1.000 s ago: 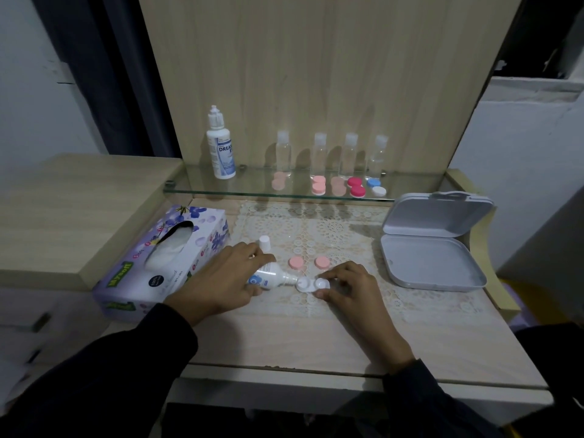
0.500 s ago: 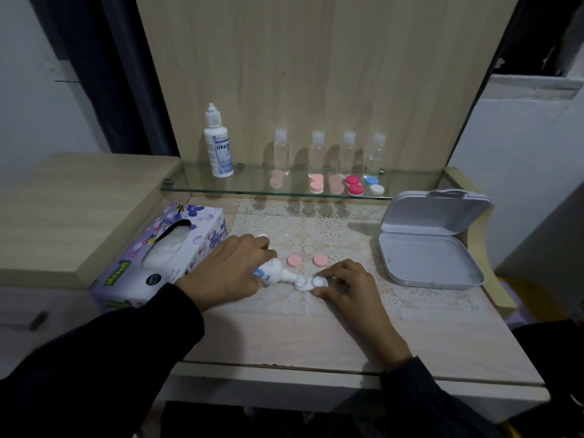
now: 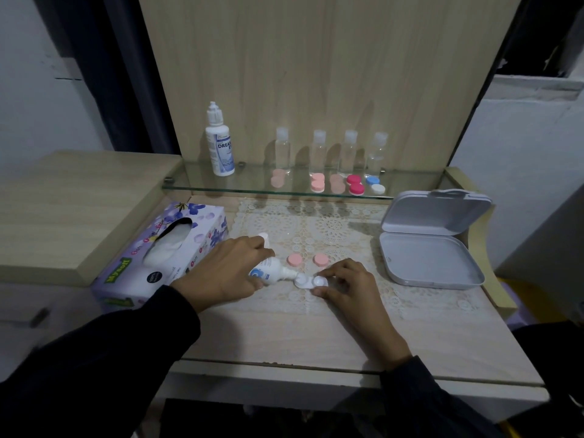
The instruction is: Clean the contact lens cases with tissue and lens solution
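Little shifts: left hand (image 3: 226,271) keeps gripping the tilted solution bottle (image 3: 272,270), nozzle over the white lens case (image 3: 311,282), which right hand (image 3: 349,287) pinches against the worktop (image 3: 316,336).

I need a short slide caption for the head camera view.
Left hand aims a solution bottle at an open white lens case pinched by the right hand.

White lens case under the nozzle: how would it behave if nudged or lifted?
The white lens case is probably very light: small, shallow plastic, so the bottle nozzle could slide it, perhaps why the right hand pinches it. The lace mat beneath likely adds grip. Flat and low, so unlikely to tip or roll.
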{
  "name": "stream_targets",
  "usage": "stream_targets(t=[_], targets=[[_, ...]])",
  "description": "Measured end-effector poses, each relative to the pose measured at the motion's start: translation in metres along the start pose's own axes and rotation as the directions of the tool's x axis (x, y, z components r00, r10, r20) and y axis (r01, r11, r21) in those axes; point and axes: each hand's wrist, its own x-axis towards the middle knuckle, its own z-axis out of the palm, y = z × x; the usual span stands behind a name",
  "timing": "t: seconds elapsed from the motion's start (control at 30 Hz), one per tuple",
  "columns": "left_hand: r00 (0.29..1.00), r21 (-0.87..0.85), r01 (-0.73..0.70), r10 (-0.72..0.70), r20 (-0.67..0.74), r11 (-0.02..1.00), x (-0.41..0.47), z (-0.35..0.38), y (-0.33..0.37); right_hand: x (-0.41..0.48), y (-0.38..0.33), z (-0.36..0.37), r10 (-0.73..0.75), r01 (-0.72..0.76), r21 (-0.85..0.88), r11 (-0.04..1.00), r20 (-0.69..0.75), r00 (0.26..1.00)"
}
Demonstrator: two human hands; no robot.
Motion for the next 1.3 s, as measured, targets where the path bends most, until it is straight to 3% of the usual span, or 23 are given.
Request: stream_targets(t=[0.17, 0.4, 0.57, 1.0, 1.3], targets=[[0.999, -0.029, 0.038, -0.037, 0.032, 0.999, -0.004, 0.006, -0.001, 0.001, 0.001, 0.000, -0.003, 0.003, -0.010, 1.000, 0.002, 1.000], [0.999, -0.043, 0.021, -0.022, -0.026, 0.999, -0.001, 0.003, 0.002, 0.000, 0.001, 0.001, 0.008, -0.008, -0.004, 1.000, -0.004, 1.000], [0.998, 0.025, -0.060, 0.060, -0.024, 0.998, 0.007, 0.003, 0.018, 0.001, 0.000, 0.000, -0.010, 0.010, -0.011, 1.000, 0.002, 1.000], [0.993, 0.230, -0.122, 0.119, 0.029, 0.966, 0.024, -0.013, 0.031, 0.001, 0.001, 0.002, -0.012, 0.013, -0.043, 0.999, 0.005, 1.000], [0.993, 0.221, -0.119, 0.113, 0.037, 0.968, 0.024, -0.014, 0.031, 0.001, 0.003, 0.002, -0.014, 0.015, -0.065, 0.998, 0.008, 1.000]])
